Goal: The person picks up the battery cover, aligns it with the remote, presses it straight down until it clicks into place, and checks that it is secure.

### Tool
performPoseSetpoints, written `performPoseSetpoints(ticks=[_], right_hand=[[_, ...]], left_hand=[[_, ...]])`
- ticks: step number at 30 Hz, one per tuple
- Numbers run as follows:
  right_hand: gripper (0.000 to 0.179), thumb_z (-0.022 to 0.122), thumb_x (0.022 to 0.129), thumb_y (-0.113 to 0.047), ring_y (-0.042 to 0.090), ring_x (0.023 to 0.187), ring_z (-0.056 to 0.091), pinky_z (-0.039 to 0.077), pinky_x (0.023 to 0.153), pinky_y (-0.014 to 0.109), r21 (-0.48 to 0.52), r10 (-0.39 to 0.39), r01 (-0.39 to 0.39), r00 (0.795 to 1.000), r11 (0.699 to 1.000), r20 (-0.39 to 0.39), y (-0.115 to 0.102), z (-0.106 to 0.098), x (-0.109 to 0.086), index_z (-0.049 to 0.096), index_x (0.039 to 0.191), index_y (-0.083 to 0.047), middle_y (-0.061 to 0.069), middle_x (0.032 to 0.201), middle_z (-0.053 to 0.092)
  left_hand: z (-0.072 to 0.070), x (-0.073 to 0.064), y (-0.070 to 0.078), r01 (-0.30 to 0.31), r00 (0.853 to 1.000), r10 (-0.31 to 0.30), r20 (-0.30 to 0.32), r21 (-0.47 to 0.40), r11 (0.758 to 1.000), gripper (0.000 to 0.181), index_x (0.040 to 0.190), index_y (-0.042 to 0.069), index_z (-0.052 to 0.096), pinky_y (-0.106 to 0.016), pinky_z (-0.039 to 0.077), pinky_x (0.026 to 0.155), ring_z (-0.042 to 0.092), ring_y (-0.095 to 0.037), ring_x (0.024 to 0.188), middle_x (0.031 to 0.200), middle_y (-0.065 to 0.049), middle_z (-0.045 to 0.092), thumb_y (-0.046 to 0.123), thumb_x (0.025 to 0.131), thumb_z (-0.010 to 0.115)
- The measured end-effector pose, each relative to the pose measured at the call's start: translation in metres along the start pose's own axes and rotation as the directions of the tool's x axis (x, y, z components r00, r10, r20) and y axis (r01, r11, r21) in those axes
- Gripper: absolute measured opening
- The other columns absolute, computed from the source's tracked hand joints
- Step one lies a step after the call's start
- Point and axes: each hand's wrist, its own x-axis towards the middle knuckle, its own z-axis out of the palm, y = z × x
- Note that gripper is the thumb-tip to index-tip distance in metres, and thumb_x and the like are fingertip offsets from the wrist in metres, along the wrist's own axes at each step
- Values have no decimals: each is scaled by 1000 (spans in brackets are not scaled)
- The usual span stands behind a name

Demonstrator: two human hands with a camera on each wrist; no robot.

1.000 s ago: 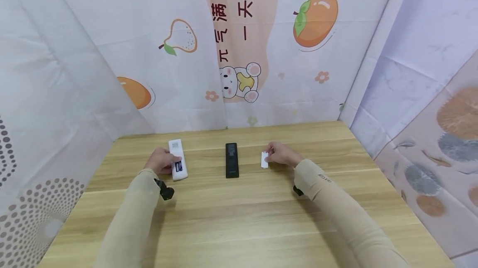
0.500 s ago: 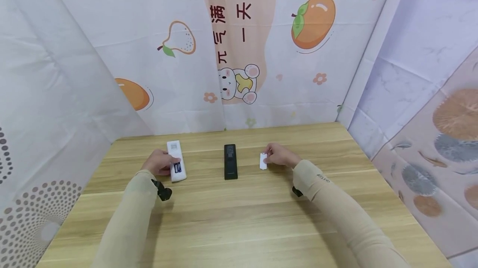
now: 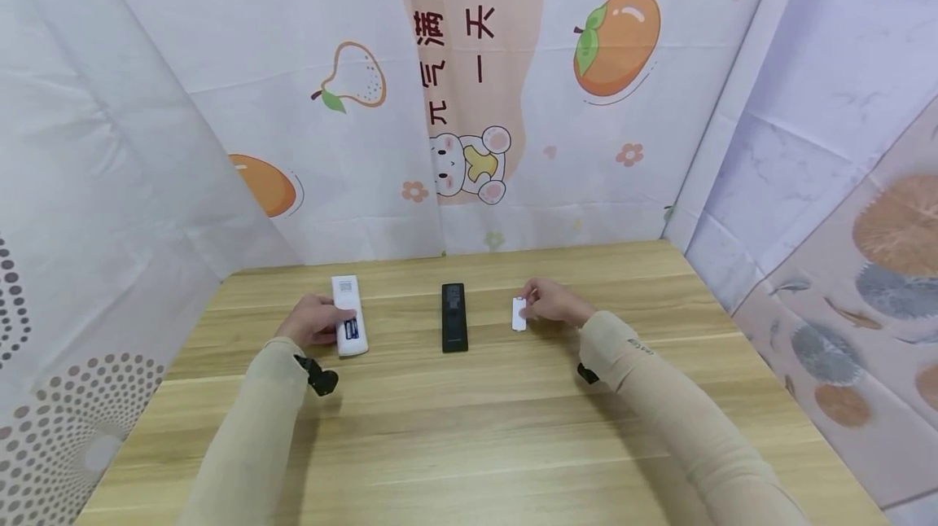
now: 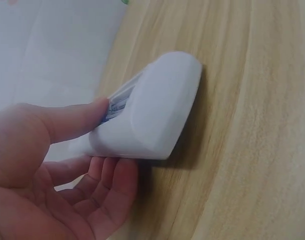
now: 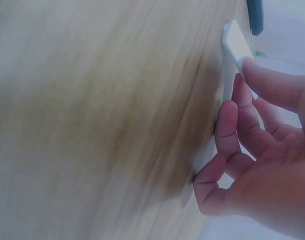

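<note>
A white remote control (image 3: 347, 298) lies back side up at the left of the table, its battery compartment uncovered with batteries (image 3: 352, 329) showing. My left hand (image 3: 313, 320) grips it from the left, thumb on top by the compartment and fingers curled against the side, as the left wrist view (image 4: 67, 165) shows. Farther right, my right hand (image 3: 551, 303) pinches a small white battery cover (image 3: 519, 314) by its right edge. In the right wrist view, the cover (image 5: 237, 45) sits between thumb and index finger, close over the wood, the other fingers bent near the table.
Between the hands a black remote control (image 3: 454, 318) lies face down on the wooden table (image 3: 440, 428). A printed curtain (image 3: 366, 208) hangs right behind the table's back edge, with more cloth at both sides. Each wrist bears a black camera (image 3: 320, 376).
Both hands keep their hold on the remote control and the battery cover, with hardly any motion. The head view has shifted slightly.
</note>
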Motion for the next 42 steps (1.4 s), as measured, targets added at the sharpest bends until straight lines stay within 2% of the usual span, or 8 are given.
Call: performPoseSetpoints(ticks=[9, 17, 25, 28, 36, 42], right_hand=[[25, 73, 91, 1, 17, 76, 52, 46, 67, 26, 0, 3, -3, 1000, 1000, 2, -1, 0, 3, 58, 111, 4, 7, 88, 55], [25, 73, 90, 0, 18, 74, 52, 47, 66, 28, 2, -19, 19, 1000, 1000, 4, -4, -2, 2, 58, 110, 3, 7, 86, 56], [26, 71, 92, 2, 21, 72, 62, 57, 62, 32, 137, 33, -35, 999, 990, 17, -1, 1, 2, 55, 111, 2, 11, 90, 57], [26, 72, 92, 1, 21, 71, 66, 60, 61, 33, 139, 38, -39, 999, 989, 7, -1, 2, 3, 55, 112, 1, 11, 91, 57], [26, 72, 91, 0, 22, 69, 67, 60, 60, 33, 152, 57, -58, 998, 987, 13, -3, 5, 2, 55, 110, 0, 12, 93, 58], [26, 72, 91, 0, 23, 71, 68, 60, 61, 34, 151, 47, -49, 999, 987, 16, -4, 6, 1, 55, 111, 0, 13, 93, 59]], left_hand=[[1, 3, -2, 8, 1000, -7, 11, -53, 999, 47, 139, -4, 48, -35, 58, 83, 58, -25, 101, 122, -18, 59, 18, 101, 63], [-5, -6, 2, -3, 998, 10, 57, -118, 993, 61, 153, -3, 34, -38, 56, 89, 59, -25, 103, 131, -21, 57, 19, 102, 61], [-7, -10, 6, -21, 993, 43, 109, -195, 981, 69, 158, 1, 23, -43, 52, 99, 55, -29, 113, 143, -23, 47, 17, 102, 61], [-8, -10, 6, -41, 991, 67, 117, -211, 977, 71, 158, 1, 21, -43, 51, 100, 56, -28, 115, 146, -24, 45, 18, 102, 61], [-10, -11, 7, -73, 987, 108, 117, -271, 960, 74, 159, 3, 16, -37, 54, 92, 61, -18, 102, 136, -15, 53, 17, 103, 60], [-12, -14, 8, -71, 986, 111, 124, -293, 954, 72, 160, 4, 15, -36, 55, 89, 61, -17, 100, 126, -10, 57, 18, 104, 58]])
